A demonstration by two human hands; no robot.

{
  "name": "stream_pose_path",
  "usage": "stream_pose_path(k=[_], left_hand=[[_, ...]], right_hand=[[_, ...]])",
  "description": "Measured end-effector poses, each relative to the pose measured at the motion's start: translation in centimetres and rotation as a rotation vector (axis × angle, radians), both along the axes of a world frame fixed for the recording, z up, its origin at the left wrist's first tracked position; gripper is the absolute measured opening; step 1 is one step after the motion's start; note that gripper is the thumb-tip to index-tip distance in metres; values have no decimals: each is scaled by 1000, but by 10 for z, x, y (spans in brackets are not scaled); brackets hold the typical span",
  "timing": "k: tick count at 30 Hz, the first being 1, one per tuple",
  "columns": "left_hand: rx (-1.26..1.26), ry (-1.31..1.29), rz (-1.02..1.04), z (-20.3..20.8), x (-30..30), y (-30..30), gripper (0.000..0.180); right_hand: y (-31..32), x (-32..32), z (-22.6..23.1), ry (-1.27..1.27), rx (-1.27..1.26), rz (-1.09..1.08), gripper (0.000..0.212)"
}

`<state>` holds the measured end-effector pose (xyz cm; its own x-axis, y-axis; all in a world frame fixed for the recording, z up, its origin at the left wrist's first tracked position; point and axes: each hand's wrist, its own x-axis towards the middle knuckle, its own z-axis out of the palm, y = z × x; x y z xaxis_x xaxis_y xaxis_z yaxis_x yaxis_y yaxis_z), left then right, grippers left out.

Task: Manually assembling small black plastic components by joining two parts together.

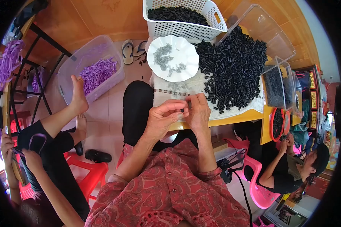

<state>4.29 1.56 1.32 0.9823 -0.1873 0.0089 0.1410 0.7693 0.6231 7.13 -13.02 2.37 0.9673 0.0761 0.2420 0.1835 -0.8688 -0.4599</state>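
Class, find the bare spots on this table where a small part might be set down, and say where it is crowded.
Bare cloth lies between the white plate and the hands. Crowded: the black pile fills the right, and the basket the back.

small black part mostly hidden between fingertips

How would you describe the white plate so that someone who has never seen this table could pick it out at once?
Start at the big heap of small black tubes covering the table. Just left of that heap, below the white perforated basket, sits the white plate. It alone has a scalloped rim and holds a few small grey pieces, not black ones.
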Motion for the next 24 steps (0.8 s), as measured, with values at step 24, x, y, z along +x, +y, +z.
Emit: stream_pose_path(k=[24], left_hand=[[-337, 397, -70, -15, 0, 1, 27]], right_hand=[[1, -26, 26, 258, 1144, -49, 13]])
